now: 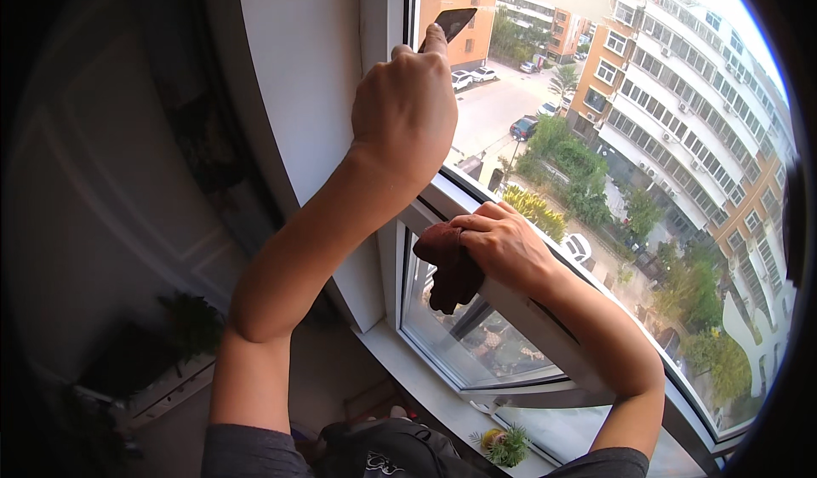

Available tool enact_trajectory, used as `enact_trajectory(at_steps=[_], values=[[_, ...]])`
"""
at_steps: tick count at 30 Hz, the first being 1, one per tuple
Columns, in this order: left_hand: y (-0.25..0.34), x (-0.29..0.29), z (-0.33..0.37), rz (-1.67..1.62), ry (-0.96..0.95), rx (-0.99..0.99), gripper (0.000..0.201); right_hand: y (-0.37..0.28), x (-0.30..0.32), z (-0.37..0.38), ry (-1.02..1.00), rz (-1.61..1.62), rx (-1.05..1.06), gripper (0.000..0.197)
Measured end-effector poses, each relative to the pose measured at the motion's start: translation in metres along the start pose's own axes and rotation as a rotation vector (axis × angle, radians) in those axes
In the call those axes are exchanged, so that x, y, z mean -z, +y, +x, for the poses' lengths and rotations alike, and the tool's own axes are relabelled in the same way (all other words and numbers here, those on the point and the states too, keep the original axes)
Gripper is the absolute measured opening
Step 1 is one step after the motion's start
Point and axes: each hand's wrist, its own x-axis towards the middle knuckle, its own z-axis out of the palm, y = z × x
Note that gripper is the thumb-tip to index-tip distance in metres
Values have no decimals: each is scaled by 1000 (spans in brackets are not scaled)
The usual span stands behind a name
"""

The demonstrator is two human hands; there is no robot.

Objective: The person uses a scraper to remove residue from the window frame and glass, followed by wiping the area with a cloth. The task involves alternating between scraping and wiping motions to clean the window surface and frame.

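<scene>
A flat dark tool point(459, 24) is gripped by the left hand point(407, 108) at the window pane point(625, 261); a brown cloth point(453, 275) is held over the frame point(455, 191) by the right hand point(508, 244). The pane could be scratched by a tilted edge, the cloth dropped through a slack grip.

2 hands point(404, 108) point(508, 247); 1 flat tool point(457, 23); 1 cloth point(454, 281)

- No words, numbers or signs can be read anywhere.
- White print point(380, 463) on the person's dark clothing point(425, 451), near and in the middle: too small to make out.
- Parked cars point(525, 127), far outside: no readable lettering.
</scene>
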Motion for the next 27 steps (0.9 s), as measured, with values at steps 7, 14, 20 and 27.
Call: enact_trajectory(at_steps=[7, 14, 20, 27], values=[[-1, -6, 3, -37, 18, 13, 42, -1, 6, 1, -38, -13, -19, 9], [-10, -5, 10, -91, -66, 53, 42, -2, 11, 5, 5, 19, -14, 7], [-8, 3, 13, -142, -99, 111, 48, -2, 3, 1, -41, -10, -19, 13], [-9, -2, 11, -64, 22, 62, 49, -1, 2, 2, -23, -16, -10, 13]])
